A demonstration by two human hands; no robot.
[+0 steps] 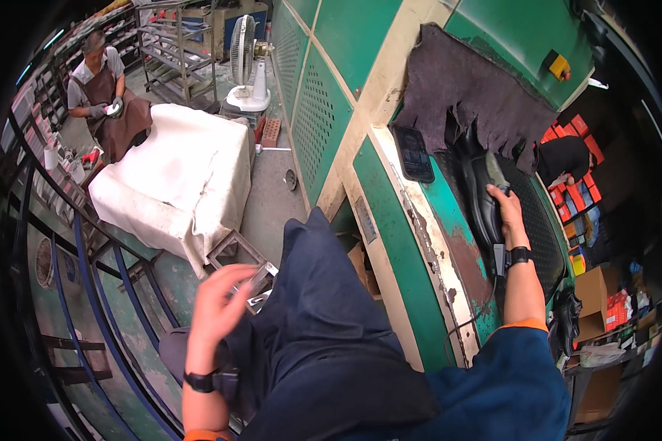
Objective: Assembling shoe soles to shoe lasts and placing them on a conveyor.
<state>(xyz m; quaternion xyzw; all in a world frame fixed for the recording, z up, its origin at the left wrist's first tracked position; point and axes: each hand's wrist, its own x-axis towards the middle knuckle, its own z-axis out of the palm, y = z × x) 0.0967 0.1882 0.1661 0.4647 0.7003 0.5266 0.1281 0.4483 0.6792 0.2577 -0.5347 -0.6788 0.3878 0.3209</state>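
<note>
On the belt at the mouth of the green machine, my right hand [509, 213] grips a black leather shoe [500, 180], thumb on its near side. Another black shoe [474, 195] lies alongside it to the left, its far end under a ragged dark leather flap [470, 84]. Over my left thigh hovers my left hand [219, 305], fingers apart and nothing visible in them. Close to its fingertips is a small metal bracket [261, 287]. Each wrist wears a dark band, and a small grey box with a cable sits by the right one.
A phone [414, 153] lies on the machine's edge. Dark metal rack bars [99, 294] stand at left, before a cloth-covered block [173, 165]. An aproned person [106, 95] works behind it, near a fan [246, 66]. Another person [564, 160] bends near orange-red boxes [577, 128] at right.
</note>
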